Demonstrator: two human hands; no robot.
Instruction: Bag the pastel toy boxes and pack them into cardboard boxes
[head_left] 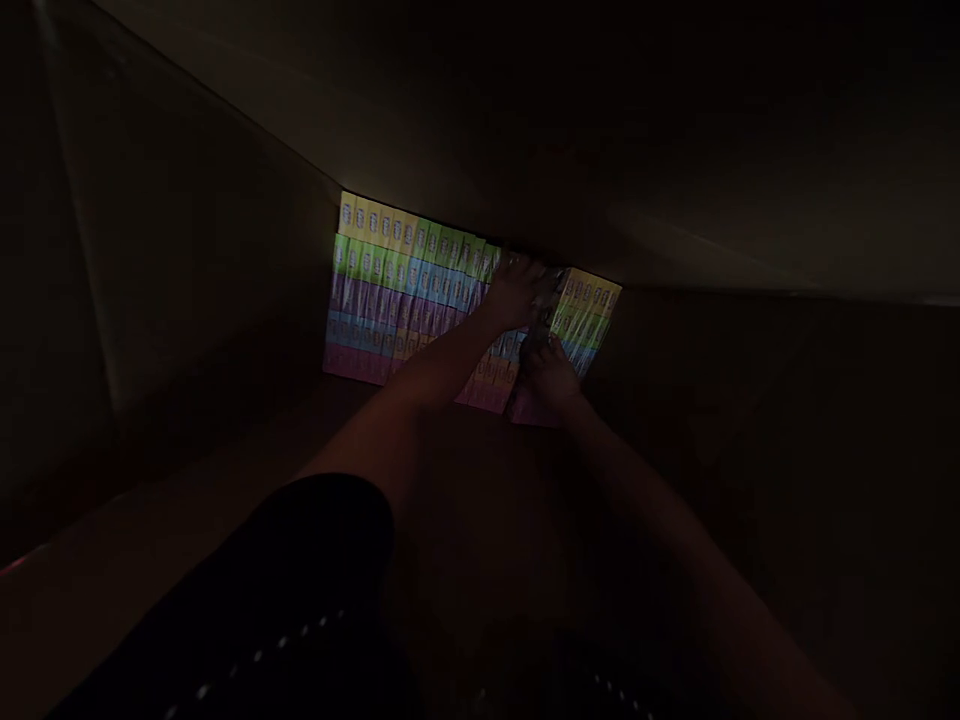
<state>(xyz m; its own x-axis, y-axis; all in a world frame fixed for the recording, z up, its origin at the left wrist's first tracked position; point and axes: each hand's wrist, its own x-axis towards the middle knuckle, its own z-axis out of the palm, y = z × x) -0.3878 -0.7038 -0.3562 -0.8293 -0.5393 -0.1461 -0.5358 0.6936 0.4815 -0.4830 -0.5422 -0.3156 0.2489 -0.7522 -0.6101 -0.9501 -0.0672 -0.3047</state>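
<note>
Deep inside a large dark cardboard box, wrapped packs of small printed boxes (442,285) form a block with yellow, green, blue, purple and pink rows. A dark gap splits this block from the wrapped pack at the right end (589,310). My left hand (517,288) lies at the upper part of the gap, its bent fingers on the shiny wrap. Lower down, my right hand (553,368) has its fingers curled at the near left edge of the right-end pack. Shadow hides most of the fingertips.
Tall cardboard walls surround the packs: the left wall (187,230), the far wall (480,130) and the right wall (787,400). The dark box floor (465,510) lies between my forearms. Light is very dim.
</note>
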